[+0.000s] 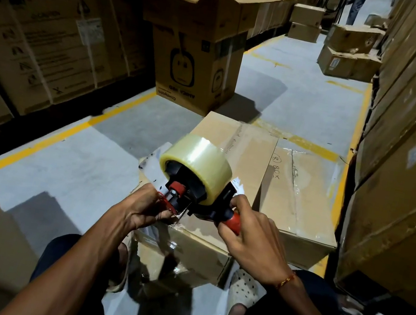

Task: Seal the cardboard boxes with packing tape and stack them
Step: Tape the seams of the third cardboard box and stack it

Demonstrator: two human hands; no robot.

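Note:
A black and red tape dispenser (pixel 198 183) with a roll of clear tape sits above the near end of a flat cardboard box (pixel 234 145) on the floor. My right hand (pixel 249 234) grips its red handle. My left hand (pixel 145 208) pinches the tape end at the dispenser's front, over the box's near edge. A second flat box (pixel 306 191), marked with handwriting and taped over, lies against the first on its right.
A tall open box (pixel 197 52) with raised flaps stands ahead on the grey floor. Large cartons line the left side (pixel 35 24) and the right wall (pixel 413 138). Several smaller boxes (pixel 348 51) are piled further down the aisle. Yellow lines mark the floor.

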